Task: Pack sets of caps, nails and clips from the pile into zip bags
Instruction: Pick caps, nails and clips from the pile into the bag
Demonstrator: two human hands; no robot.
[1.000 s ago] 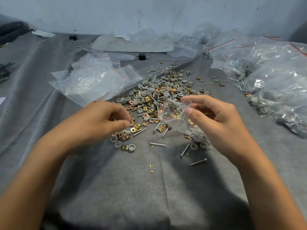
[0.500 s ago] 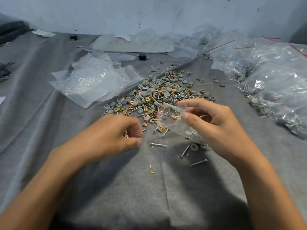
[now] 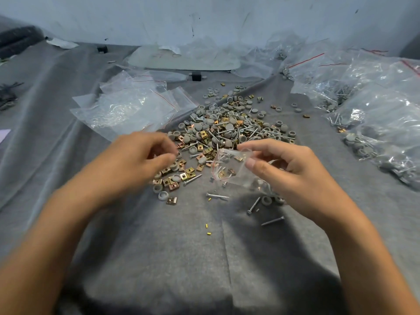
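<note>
Hovering at the pile's [image 3: 227,130] near edge, right fingers [image 3: 258,166] pinch the zip bag [image 3: 229,170]; left fingers' [image 3: 160,144] hold unclear.

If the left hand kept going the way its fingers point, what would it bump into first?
Likely the near edge of the pile, right by the left hand's fingertips, before the bag in the right hand. Its height above the pile is unclear.
</note>
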